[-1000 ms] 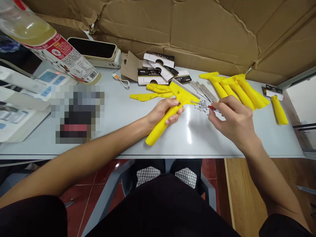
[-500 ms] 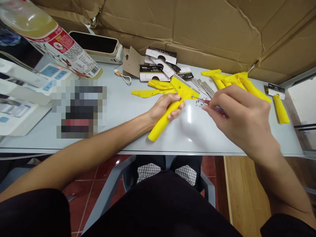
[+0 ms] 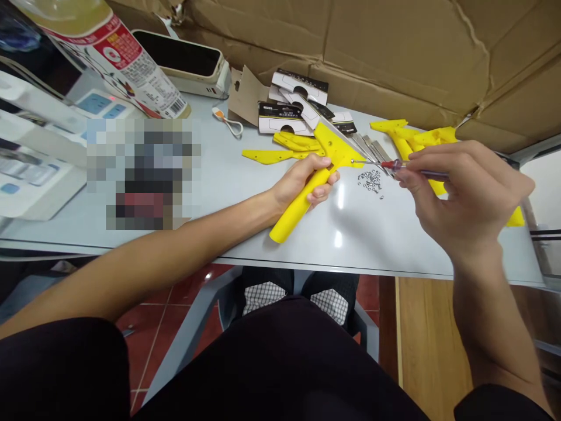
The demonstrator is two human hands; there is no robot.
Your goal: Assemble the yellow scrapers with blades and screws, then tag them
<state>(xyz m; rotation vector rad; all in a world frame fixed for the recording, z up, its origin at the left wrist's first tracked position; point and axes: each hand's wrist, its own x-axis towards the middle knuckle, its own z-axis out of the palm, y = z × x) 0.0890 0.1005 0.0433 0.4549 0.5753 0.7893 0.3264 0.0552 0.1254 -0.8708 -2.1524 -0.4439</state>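
My left hand (image 3: 307, 178) is closed around the neck of a yellow scraper (image 3: 298, 204), its wide head tilted up and away and a metal blade along the far edge. My right hand (image 3: 464, 199) grips a screwdriver (image 3: 394, 166) with a red-tipped, see-through handle. The screwdriver's thin shaft points left, and its tip meets a small screw (image 3: 353, 161) at the right corner of the scraper head. Just below the shaft lies a pile of small screws (image 3: 370, 180). Metal blades (image 3: 372, 148) rest behind it, partly hidden by the shaft. Loose yellow strips (image 3: 263, 156) lie left of the scraper head.
Black and white cards (image 3: 284, 118) are stacked at the back against the cardboard (image 3: 394, 58). More yellow scrapers (image 3: 401, 140) lie at the back right, partly behind my right hand. A drink bottle (image 3: 144, 76), a phone (image 3: 179, 55) and white power strips (image 3: 35, 175) occupy the left.
My right hand has drawn back to the right, showing more of the screwdriver and the screw pile. The view has shifted slightly; my left hand still holds the scraper.
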